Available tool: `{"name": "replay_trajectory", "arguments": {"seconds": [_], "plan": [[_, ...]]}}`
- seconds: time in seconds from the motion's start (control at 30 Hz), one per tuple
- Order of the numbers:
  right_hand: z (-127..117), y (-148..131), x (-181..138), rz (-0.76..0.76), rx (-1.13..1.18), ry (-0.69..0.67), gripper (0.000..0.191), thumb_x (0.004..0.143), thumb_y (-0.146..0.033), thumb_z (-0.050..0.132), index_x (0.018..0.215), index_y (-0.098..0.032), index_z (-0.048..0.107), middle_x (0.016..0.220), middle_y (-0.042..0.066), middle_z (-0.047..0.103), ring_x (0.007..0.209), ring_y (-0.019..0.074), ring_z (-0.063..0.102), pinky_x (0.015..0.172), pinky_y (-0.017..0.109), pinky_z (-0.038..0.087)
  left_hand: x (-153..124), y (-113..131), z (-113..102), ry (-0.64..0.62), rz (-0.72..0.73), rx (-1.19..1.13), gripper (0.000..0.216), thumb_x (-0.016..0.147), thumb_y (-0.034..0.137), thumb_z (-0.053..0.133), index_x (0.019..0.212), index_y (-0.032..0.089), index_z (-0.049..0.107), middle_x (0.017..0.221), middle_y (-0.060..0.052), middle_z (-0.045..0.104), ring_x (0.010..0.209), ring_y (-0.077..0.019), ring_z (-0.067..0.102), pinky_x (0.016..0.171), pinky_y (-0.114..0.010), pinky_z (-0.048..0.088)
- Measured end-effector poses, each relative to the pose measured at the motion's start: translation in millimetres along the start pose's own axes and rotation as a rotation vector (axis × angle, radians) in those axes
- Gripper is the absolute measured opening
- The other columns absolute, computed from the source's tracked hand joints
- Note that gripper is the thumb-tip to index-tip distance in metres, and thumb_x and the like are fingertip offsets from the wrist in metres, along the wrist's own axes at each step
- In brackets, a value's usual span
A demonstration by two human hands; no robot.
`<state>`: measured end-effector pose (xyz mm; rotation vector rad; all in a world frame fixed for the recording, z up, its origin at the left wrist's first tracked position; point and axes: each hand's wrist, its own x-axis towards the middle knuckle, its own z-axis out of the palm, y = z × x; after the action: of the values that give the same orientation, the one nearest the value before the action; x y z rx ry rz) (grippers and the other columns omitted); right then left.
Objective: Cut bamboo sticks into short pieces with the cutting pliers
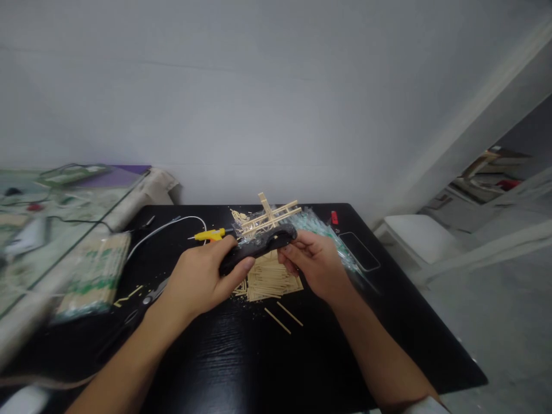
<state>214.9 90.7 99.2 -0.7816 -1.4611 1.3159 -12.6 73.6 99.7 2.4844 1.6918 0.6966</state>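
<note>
My left hand (202,279) is wrapped round a black-handled tool (259,244) with a curved body, its exact kind unclear. At the tool's right end, the fingers of my right hand (314,261) are pinched together; what lies between them is hidden. Just beyond the tool, a small frame of glued wooden sticks (271,217) rises, with one piece crossing the long strips. Under both hands lies a heap of pale wooden sticks (271,282). Two loose sticks (278,321) rest nearer to me on the black table (241,368).
A yellow glue gun (211,234) with a white cable lies at the back left. Clear plastic packaging (328,236), a phone-like outline (360,251) and a small red object (334,217) are at right. Wrapped stick bundles (92,276) and dark scissors (138,310) are at left.
</note>
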Motion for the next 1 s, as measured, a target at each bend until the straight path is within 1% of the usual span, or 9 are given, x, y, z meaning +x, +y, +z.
{"name": "replay_trajectory", "arguments": {"seconds": [0.07, 0.17, 0.33, 0.47, 0.6, 0.67, 0.77, 0.9, 1.0], "plan": [[-2, -1, 0, 0.018, 0.027, -0.042, 0.022, 0.091, -0.033, 0.071, 0.077, -0.018, 0.064, 0.067, -0.002, 0.060, 0.050, 0.0067, 0.047, 0.045, 0.023, 0.035, 0, -2, 1, -0.004, 0.023, -0.019, 0.053, 0.097, 0.062, 0.034, 0.094, 0.018, 0.063, 0.079, -0.009, 0.070, 0.075, -0.0260, 0.070, 0.068, -0.037, 0.050], [-6, 2, 1, 0.070, 0.149, -0.150, 0.027, 0.092, -0.036, 0.071, 0.076, -0.017, 0.063, 0.064, -0.003, 0.055, 0.049, 0.0055, 0.042, 0.044, 0.022, 0.029, 0, -4, 1, -0.001, 0.077, -0.048, 0.049, 0.098, 0.059, 0.036, 0.094, 0.018, 0.063, 0.078, -0.007, 0.069, 0.072, -0.0242, 0.067, 0.066, -0.035, 0.049], [-11, 11, 3, 0.239, 0.416, -0.352, 0.033, 0.087, -0.041, 0.078, 0.076, -0.016, 0.059, 0.065, -0.004, 0.052, 0.048, 0.0037, 0.033, 0.042, 0.020, 0.021, 0, -8, 0, 0.037, 0.190, -0.087, 0.040, 0.097, 0.054, 0.041, 0.089, 0.020, 0.060, 0.077, -0.005, 0.068, 0.068, -0.0208, 0.064, 0.063, -0.031, 0.046], [-8, 15, 3, 0.283, 0.509, -0.403, 0.034, 0.085, -0.042, 0.080, 0.077, -0.017, 0.059, 0.064, -0.005, 0.050, 0.047, 0.0032, 0.029, 0.042, 0.019, 0.019, 0, -8, -1, 0.041, 0.205, -0.096, 0.038, 0.097, 0.052, 0.041, 0.086, 0.020, 0.058, 0.074, -0.003, 0.067, 0.063, -0.0188, 0.061, 0.060, -0.030, 0.043], [-2, 15, 0, 0.311, 0.527, -0.366, 0.028, 0.087, -0.039, 0.078, 0.080, -0.016, 0.063, 0.063, -0.005, 0.051, 0.046, 0.0034, 0.029, 0.041, 0.018, 0.018, -1, -5, -3, 0.002, 0.131, -0.100, 0.040, 0.098, 0.052, 0.040, 0.076, 0.021, 0.054, 0.065, 0.000, 0.061, 0.055, -0.0159, 0.055, 0.056, -0.028, 0.038], [0, 13, -1, 0.290, 0.529, -0.332, 0.023, 0.088, -0.036, 0.078, 0.084, -0.017, 0.066, 0.063, -0.005, 0.052, 0.047, 0.0034, 0.030, 0.041, 0.018, 0.019, 0, -3, -6, -0.040, 0.084, -0.114, 0.044, 0.099, 0.054, 0.038, 0.078, 0.021, 0.057, 0.065, 0.000, 0.061, 0.057, -0.0164, 0.056, 0.058, -0.028, 0.038], [-2, 11, -1, 0.242, 0.509, -0.313, 0.019, 0.090, -0.033, 0.077, 0.086, -0.017, 0.068, 0.065, -0.005, 0.053, 0.047, 0.0033, 0.033, 0.042, 0.017, 0.021, 2, -2, -11, -0.113, -0.006, -0.115, 0.051, 0.100, 0.059, 0.035, 0.081, 0.021, 0.063, 0.068, -0.001, 0.064, 0.064, -0.0188, 0.061, 0.064, -0.030, 0.041], [-3, 9, 1, 0.230, 0.495, -0.317, 0.018, 0.091, -0.034, 0.076, 0.086, -0.018, 0.069, 0.067, -0.003, 0.055, 0.049, 0.0042, 0.039, 0.042, 0.018, 0.026, 5, -7, -15, -0.201, -0.115, -0.059, 0.059, 0.099, 0.065, 0.033, 0.085, 0.022, 0.072, 0.071, -0.005, 0.070, 0.070, -0.0230, 0.066, 0.069, -0.033, 0.045], [-3, 10, 1, 0.215, 0.467, -0.298, 0.015, 0.090, -0.033, 0.075, 0.095, -0.020, 0.070, 0.069, -0.003, 0.058, 0.050, 0.0051, 0.041, 0.042, 0.020, 0.031, 5, -17, -15, -0.342, -0.207, 0.035, 0.068, 0.095, 0.073, 0.029, 0.085, 0.024, 0.075, 0.076, -0.008, 0.074, 0.076, -0.0282, 0.069, 0.070, -0.036, 0.047]]}}
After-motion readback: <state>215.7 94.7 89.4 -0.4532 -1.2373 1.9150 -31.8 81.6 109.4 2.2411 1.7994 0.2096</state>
